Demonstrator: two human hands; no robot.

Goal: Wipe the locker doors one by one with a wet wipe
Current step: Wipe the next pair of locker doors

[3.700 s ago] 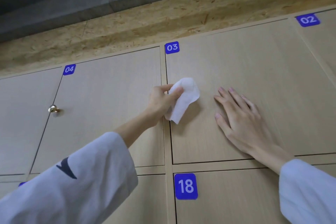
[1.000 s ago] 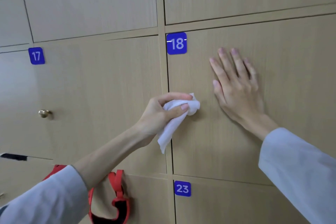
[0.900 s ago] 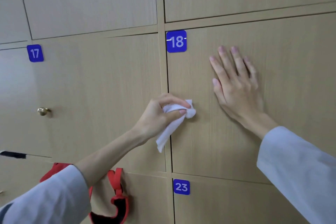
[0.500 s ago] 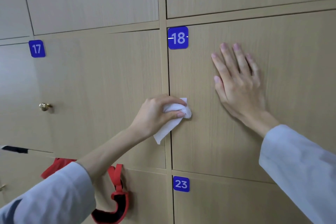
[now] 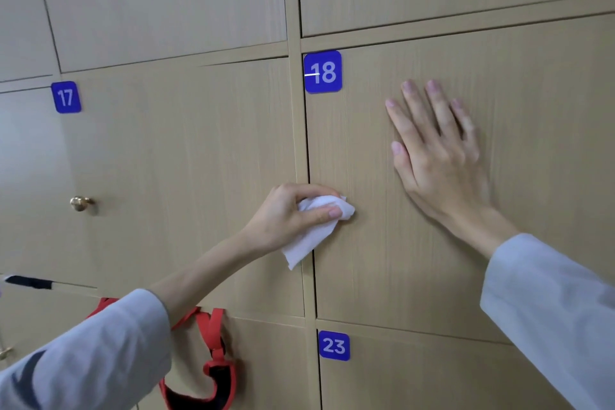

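Wet wipe [image 5: 317,226] in left grip [image 5: 293,213]

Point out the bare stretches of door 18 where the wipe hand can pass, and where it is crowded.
Door 18 is bare below both hands, down to its bottom edge above the 23 label, and to the right of the right hand. It is crowded between the left hand, gripping the wipe at the left edge, and the flat right hand.
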